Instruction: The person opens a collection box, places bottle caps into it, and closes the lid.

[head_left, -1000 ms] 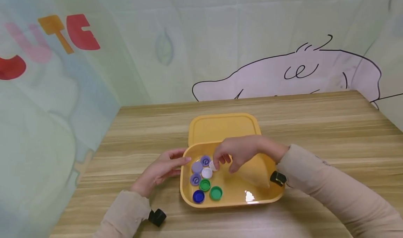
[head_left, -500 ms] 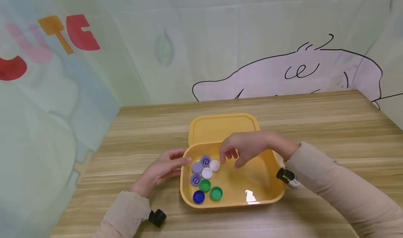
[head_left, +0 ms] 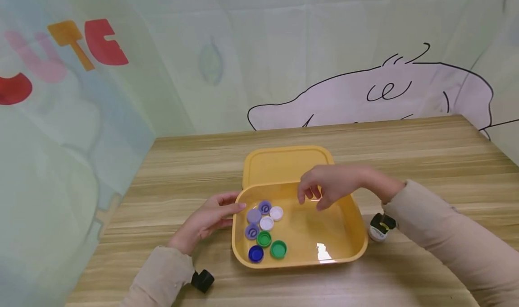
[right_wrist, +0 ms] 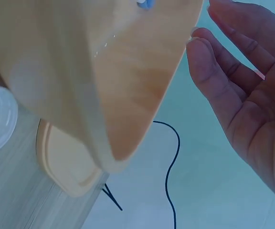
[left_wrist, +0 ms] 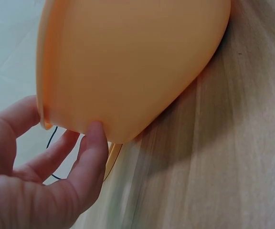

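Note:
A yellow plastic box (head_left: 302, 241) stands on the table. Its left part holds several bottle caps: two white caps, one being the upper white cap (head_left: 276, 213), purple caps like this one (head_left: 252, 231), two green caps, one the lower green cap (head_left: 278, 249), and a dark blue cap (head_left: 256, 254). My left hand (head_left: 208, 215) grips the box's left end, thumb over the rim; the left wrist view shows fingers against the outer wall (left_wrist: 132, 67). Over the box's back edge hovers my right hand (head_left: 331, 183), fingers loosely bent; the right wrist view shows nothing held.
Behind the box lies a yellow lid (head_left: 288, 162), partly hidden by it. A small white round container (head_left: 377, 235) stands just right of the box, partly behind the right wrist camera (head_left: 383, 223). A printed cloth (head_left: 259, 63) hangs behind the wooden table (head_left: 194, 162).
My right hand has left the upper white cap and moved up and right across the box. The white container at right has come into view. My left hand has stayed put.

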Demonstrator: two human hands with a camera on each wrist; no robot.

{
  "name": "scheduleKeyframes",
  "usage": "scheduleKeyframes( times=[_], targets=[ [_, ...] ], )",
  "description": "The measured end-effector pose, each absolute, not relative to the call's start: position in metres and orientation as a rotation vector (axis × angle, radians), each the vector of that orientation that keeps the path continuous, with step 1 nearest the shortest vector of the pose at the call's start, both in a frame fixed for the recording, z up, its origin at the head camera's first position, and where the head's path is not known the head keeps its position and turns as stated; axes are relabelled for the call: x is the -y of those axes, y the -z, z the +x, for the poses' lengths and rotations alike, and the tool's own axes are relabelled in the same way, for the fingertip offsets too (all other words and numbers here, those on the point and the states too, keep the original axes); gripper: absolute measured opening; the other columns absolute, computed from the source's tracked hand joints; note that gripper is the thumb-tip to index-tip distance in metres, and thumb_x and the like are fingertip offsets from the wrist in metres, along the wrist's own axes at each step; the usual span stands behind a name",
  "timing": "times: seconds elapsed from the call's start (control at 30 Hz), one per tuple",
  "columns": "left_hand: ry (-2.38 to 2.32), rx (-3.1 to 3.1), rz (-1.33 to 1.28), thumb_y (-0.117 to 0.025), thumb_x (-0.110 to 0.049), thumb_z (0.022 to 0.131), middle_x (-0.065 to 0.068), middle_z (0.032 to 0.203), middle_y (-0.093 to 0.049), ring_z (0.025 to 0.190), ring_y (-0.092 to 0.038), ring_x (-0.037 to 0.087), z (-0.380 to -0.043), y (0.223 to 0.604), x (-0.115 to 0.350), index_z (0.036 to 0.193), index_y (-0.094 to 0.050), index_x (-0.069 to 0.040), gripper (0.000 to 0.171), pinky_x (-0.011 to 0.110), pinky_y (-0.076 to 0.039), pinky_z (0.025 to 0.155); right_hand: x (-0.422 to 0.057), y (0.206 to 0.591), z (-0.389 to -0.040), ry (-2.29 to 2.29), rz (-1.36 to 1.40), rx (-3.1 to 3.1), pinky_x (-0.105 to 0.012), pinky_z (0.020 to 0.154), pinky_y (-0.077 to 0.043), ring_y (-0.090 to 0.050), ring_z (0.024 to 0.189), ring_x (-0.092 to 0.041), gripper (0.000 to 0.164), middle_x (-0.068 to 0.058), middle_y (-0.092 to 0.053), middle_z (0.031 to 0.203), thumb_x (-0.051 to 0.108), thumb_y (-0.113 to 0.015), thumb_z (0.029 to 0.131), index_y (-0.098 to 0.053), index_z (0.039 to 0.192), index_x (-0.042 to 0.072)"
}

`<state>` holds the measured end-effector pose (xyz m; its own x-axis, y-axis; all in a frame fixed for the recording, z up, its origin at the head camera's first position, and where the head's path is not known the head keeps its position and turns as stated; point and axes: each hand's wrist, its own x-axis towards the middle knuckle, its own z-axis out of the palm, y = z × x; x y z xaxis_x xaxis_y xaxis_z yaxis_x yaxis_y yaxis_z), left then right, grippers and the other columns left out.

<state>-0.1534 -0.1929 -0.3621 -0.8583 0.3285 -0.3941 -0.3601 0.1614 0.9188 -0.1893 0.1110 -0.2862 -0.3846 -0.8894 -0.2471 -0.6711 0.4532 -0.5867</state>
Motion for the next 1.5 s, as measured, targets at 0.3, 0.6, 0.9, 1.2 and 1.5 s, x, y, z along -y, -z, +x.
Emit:
scheduleKeyframes(
  times=[0.3, 0.6, 0.9, 1.2, 1.5],
  targets=[
    [-1.742, -1.934, -0.058, -0.064, -0.015, 0.087, 0.018, 0.126, -0.052, 0.101, -0.057, 0.018, -0.158, 0.365, 0.193, 0.134, -0.043, 0.005, 0.055, 0.036, -0.053, 0.084, -0.129, 0.285, -0.190, 0.548, -1.209, -2.223, -0.026, 0.071, -0.051, -0.053, 0.080, -0.016, 0.025, 0.000, -0.058, 0.085, 0.003, -0.071, 0.078, -0.064, 0.099, 0.013],
    [-1.745, -1.927, -0.046, -0.063, -0.015, 0.088, 0.019, 0.126, -0.052, 0.102, -0.057, 0.019, -0.160, 0.364, 0.195, 0.134, -0.042, 0.006, 0.055, 0.036, -0.052, 0.085, -0.145, 0.286, -0.189, 0.612, -1.146, -2.271, -0.026, 0.070, -0.052, -0.052, 0.080, -0.016, 0.026, 0.002, -0.057, 0.085, 0.001, -0.071, 0.077, -0.064, 0.100, 0.010],
    [-1.741, -1.924, -0.040, -0.062, -0.014, 0.088, 0.019, 0.126, -0.052, 0.102, -0.057, 0.019, -0.163, 0.365, 0.196, 0.134, -0.042, 0.006, 0.054, 0.037, -0.052, 0.085, -0.159, 0.283, -0.187, 0.653, -1.069, -2.309, -0.026, 0.072, -0.052, -0.053, 0.084, -0.021, 0.027, 0.002, -0.058, 0.091, 0.001, -0.072, 0.077, -0.065, 0.101, 0.012],
    [-1.733, -1.924, -0.024, -0.063, -0.016, 0.088, 0.019, 0.127, -0.051, 0.102, -0.057, 0.019, -0.166, 0.365, 0.199, 0.134, -0.042, 0.006, 0.055, 0.036, -0.052, 0.085, -0.177, 0.285, -0.186, 0.702, -1.039, -2.335, -0.026, 0.071, -0.053, -0.054, 0.083, -0.021, 0.027, 0.000, -0.060, 0.094, 0.002, -0.070, 0.078, -0.064, 0.103, 0.010],
    [-1.714, -1.937, -0.051, -0.064, -0.016, 0.088, 0.018, 0.127, -0.052, 0.101, -0.058, 0.019, -0.167, 0.363, 0.200, 0.134, -0.043, 0.004, 0.055, 0.036, -0.052, 0.085, -0.192, 0.289, -0.185, 0.765, -1.058, -2.353, -0.027, 0.069, -0.053, -0.055, 0.081, -0.021, 0.026, 0.003, -0.060, 0.093, 0.002, -0.070, 0.079, -0.063, 0.101, 0.013]
  ],
)
